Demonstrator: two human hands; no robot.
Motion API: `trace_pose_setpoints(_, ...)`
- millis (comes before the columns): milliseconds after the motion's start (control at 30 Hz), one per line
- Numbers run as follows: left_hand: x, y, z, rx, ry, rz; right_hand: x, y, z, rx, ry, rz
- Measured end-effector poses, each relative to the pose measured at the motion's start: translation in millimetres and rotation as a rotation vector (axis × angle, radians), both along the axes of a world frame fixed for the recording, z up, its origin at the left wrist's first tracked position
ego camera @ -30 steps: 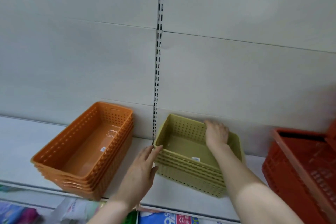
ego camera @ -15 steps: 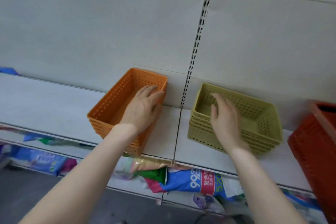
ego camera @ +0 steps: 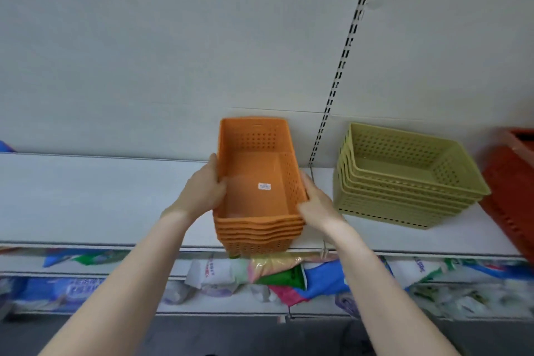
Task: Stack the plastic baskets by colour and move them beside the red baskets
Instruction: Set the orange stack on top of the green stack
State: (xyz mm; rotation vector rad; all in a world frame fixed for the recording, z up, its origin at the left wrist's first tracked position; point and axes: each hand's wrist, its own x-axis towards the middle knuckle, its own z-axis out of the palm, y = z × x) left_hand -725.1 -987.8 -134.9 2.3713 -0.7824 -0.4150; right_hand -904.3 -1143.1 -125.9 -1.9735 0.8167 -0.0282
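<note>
A stack of several orange perforated baskets (ego camera: 254,176) sits on the white shelf (ego camera: 86,196), its near end over the shelf's front edge. My left hand (ego camera: 202,191) grips its left rim and my right hand (ego camera: 318,202) grips its right rim near the front corner. To the right stands a stack of several yellow-green baskets (ego camera: 404,179), untouched. Red baskets (ego camera: 511,182) are at the far right edge, partly cut off.
A slotted metal upright (ego camera: 338,87) runs up the grey back panel between the orange and green stacks. Below the shelf lie several bagged goods (ego camera: 274,277) in blue, white and green.
My right hand left the green stack and joined my left hand on the orange stack. The orange stack now lies straighter, lengthwise toward me, with its front end at the shelf edge.
</note>
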Motion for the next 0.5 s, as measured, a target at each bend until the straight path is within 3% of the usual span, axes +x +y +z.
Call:
trace_pose_setpoints(100,1.2,2.6,-3.4,-0.152,0.064,-0.023,-10.2,-32.1,11.0,0.085,-0.019,0.004)
trace_pose_setpoints(267,8.8,6.3,-12.0,-0.140,-0.064,0.148,-14.1,-43.6,3.6,-0.287,-0.150,-0.544)
trace_pose_setpoints(400,19.8,12.1,-11.8,-0.148,-0.051,0.097,-16.8,-5.9,-11.6,-0.015,-0.176,-0.630)
trace_pose_setpoints(500,26.4,19.1,-10.7,-0.326,0.197,0.086,-25.6,25.0,-23.4,0.072,-0.189,-0.663)
